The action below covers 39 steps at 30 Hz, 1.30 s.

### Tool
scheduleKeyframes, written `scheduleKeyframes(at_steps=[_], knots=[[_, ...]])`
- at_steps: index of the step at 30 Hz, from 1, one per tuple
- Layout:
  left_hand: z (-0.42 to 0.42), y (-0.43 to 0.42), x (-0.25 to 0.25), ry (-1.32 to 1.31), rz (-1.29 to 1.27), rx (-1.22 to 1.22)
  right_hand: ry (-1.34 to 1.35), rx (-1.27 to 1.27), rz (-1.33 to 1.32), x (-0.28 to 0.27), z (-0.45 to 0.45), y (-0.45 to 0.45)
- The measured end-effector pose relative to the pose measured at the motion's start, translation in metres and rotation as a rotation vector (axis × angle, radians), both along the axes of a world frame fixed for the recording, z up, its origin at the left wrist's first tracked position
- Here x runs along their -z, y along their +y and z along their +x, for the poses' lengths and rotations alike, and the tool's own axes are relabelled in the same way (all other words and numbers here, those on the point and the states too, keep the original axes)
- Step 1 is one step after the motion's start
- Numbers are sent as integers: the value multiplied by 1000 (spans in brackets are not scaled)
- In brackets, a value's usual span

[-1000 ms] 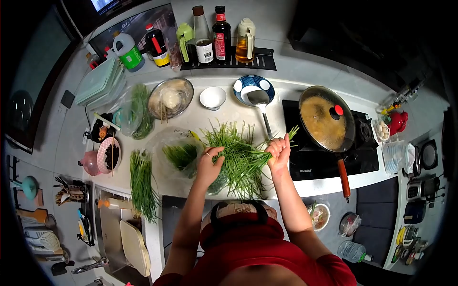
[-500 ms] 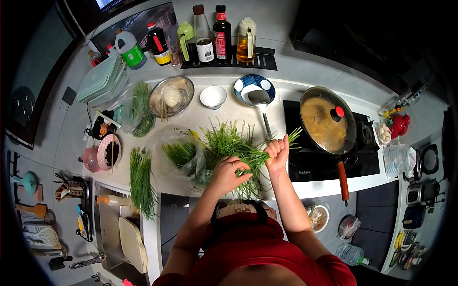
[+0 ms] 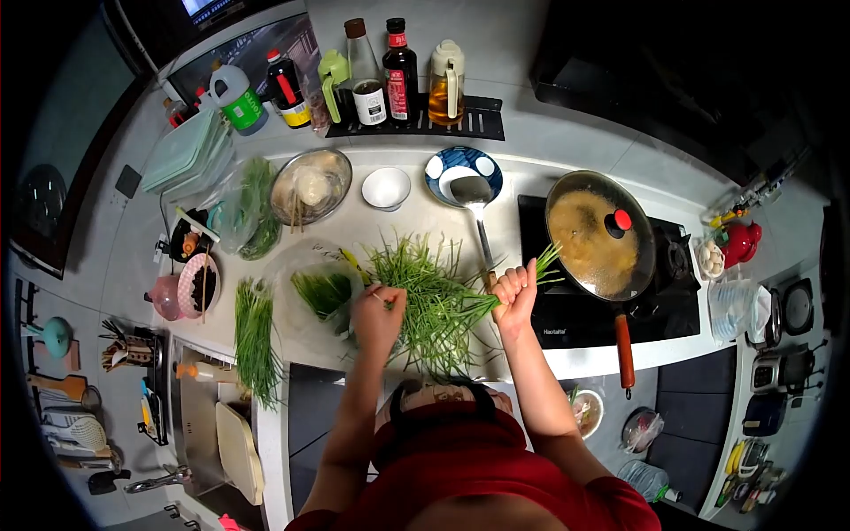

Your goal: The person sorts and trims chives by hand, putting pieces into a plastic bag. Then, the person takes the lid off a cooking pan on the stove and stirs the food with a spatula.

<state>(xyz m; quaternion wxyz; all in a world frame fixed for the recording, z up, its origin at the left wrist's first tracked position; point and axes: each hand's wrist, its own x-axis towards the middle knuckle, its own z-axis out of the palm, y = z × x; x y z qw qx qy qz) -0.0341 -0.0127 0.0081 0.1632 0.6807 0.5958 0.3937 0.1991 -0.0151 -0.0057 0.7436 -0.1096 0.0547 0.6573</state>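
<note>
My right hand (image 3: 515, 299) is wrapped round the stem ends of a large bunch of green stalks (image 3: 434, 305), which fans out to the left over the counter's front. At the bunch's left edge is my left hand (image 3: 379, 317), fingers closed, with a small bit of green showing at them; the hand is slightly blurred. Beside it lies a clear plastic bag (image 3: 297, 261) with more greens (image 3: 322, 290) inside. Farther left, a separate bundle of long green stalks (image 3: 255, 341) hangs over the counter edge.
A lidded pan (image 3: 602, 237) sits on the black stove at right, its handle (image 3: 625, 351) pointing toward me. Behind the greens are a white bowl (image 3: 386, 188), a blue plate (image 3: 463, 168) holding a spatula (image 3: 472, 190), and a metal bowl (image 3: 311, 187). The sink (image 3: 202, 425) is at lower left.
My left hand has moved left from the middle of the bunch to its left edge, and its fingers have closed. My right hand keeps its hold. The view has shifted slightly.
</note>
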Motion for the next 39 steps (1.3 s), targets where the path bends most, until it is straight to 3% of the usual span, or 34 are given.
scheduleKeyframes(at_steps=[1, 4, 8, 11, 22, 24, 27, 30, 36, 39], knots=[[-11, 4, -3, 294, -159, 68, 10, -10, 29, 0, 3, 1], [-5, 4, 2, 152, -39, 153, 19, -58, 111, -3, 8, 3], [30, -7, -19, -236, -190, 343, -3, -90, 147, -6, 6, 5], [52, -16, -27, -210, -238, 443, -19, -121, 172, -9, 6, 5], [76, -21, -19, -96, -74, 395, -41, -151, 132, -9, 10, 2], [77, -22, -18, -136, -75, 382, -149, -151, 66, -12, 8, -2], [69, -15, -5, 68, 29, 57, -231, -114, -36, -19, 3, -7], [42, 2, 13, 130, -105, -28, -232, -57, -78, -33, 12, -9], [37, 15, 48, 117, -121, -17, -49, -92, 58, -16, 29, -11], [45, 8, 25, 400, -384, 58, -36, -97, 38, -12, 30, -15]])
